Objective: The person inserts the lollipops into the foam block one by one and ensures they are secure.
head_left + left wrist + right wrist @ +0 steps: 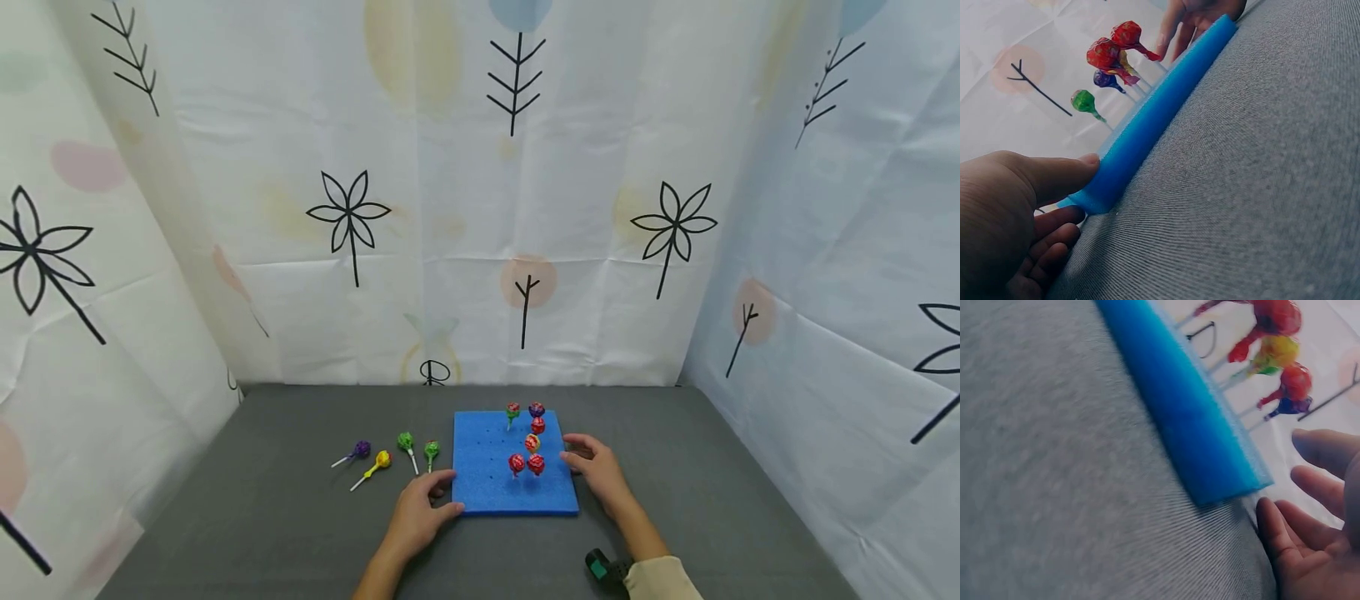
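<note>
A blue foam board [480, 493] with small holes lies on the grey table, and several wrapped lollipops stand upright in its right half. Most of these are red, such as the front one [536, 464]; a green-and-red one [513, 412] stands at the back. My left hand [416, 510] is at the board's front left corner, its thumb [1088, 164] touching the foam and its other fingers loosely bent beside the edge. Along the right edge, my right hand [600, 475] has its relaxed fingers close to the foam, holding nothing.
Left of the board lie a purple lollipop [362, 450], a yellow lollipop [383, 459] and two green lollipops [406, 442]. A black device with a green patch [597, 567] is by my right wrist. Patterned white cloth [450, 317] walls in the table's back and sides.
</note>
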Action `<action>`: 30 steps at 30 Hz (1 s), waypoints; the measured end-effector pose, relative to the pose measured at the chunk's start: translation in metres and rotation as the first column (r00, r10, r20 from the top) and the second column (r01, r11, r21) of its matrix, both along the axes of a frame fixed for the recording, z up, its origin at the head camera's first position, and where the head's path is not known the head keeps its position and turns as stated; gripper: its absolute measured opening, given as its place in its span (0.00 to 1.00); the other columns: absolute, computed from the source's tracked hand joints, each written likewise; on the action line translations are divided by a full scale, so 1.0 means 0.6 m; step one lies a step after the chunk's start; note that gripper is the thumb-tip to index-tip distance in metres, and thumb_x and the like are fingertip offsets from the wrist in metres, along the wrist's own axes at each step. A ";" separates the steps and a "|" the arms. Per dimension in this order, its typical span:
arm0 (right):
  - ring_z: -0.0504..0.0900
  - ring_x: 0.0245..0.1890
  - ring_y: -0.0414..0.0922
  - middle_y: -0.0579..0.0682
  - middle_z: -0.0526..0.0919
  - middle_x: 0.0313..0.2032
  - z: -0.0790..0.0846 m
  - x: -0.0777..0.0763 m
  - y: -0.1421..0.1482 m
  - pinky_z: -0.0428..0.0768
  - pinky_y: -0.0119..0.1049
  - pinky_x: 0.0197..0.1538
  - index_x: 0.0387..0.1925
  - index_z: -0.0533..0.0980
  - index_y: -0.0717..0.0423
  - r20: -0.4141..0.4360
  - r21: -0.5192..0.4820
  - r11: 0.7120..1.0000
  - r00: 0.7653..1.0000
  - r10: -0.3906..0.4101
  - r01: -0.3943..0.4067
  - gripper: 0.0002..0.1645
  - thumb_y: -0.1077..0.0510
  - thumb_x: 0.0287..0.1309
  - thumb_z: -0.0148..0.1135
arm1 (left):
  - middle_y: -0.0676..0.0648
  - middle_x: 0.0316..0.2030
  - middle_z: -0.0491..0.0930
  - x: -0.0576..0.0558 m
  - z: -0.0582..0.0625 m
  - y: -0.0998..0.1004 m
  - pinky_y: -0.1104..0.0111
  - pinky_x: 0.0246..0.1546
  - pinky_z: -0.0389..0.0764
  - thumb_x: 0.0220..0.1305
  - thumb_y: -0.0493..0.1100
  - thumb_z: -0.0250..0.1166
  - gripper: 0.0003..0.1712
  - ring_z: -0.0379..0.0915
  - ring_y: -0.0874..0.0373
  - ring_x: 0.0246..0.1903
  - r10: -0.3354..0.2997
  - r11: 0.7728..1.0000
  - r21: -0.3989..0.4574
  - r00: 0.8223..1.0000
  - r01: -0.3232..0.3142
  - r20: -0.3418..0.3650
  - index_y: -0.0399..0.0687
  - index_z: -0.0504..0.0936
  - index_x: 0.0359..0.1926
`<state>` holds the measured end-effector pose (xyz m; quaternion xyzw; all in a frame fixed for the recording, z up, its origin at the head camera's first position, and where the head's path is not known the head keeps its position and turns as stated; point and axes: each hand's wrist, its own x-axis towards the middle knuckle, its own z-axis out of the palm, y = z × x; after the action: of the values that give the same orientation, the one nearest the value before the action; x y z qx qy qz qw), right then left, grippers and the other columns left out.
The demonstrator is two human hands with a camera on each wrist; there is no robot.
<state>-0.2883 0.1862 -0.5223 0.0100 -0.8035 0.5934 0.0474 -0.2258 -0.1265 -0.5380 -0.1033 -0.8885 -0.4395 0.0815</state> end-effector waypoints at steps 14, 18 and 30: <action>0.79 0.50 0.55 0.61 0.80 0.51 -0.006 0.011 0.010 0.79 0.46 0.49 0.55 0.76 0.65 -0.028 0.074 0.996 0.998 0.051 -0.049 0.21 0.66 0.59 0.65 | 0.49 0.43 0.79 0.000 0.000 0.001 0.58 0.42 0.75 0.51 0.47 0.76 0.28 0.74 0.54 0.41 0.004 1.000 0.006 1.000 -0.004 0.003 0.45 0.81 0.53; 0.79 0.50 0.54 0.60 0.80 0.51 -0.006 0.015 0.013 0.78 0.47 0.50 0.55 0.76 0.64 -0.025 0.079 0.994 0.996 0.082 -0.080 0.22 0.66 0.59 0.65 | 0.50 0.42 0.80 -0.002 -0.002 0.000 0.59 0.42 0.75 0.50 0.47 0.76 0.28 0.74 0.54 0.41 0.004 1.000 0.012 1.000 -0.004 -0.018 0.45 0.81 0.53; 0.80 0.47 0.52 0.55 0.82 0.46 -0.009 0.017 0.011 0.76 0.50 0.51 0.52 0.79 0.63 -0.032 0.176 0.980 0.995 0.098 -0.091 0.21 0.65 0.55 0.69 | 0.50 0.43 0.80 -0.002 0.000 0.001 0.59 0.42 0.75 0.50 0.45 0.77 0.28 0.74 0.55 0.41 0.008 1.000 0.020 1.000 -0.007 -0.017 0.44 0.81 0.53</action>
<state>-0.2782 0.1930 -0.5274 0.0645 -0.8498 0.5219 0.0343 -0.2270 -0.1261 -0.5382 -0.1029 -0.8837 -0.4473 0.0919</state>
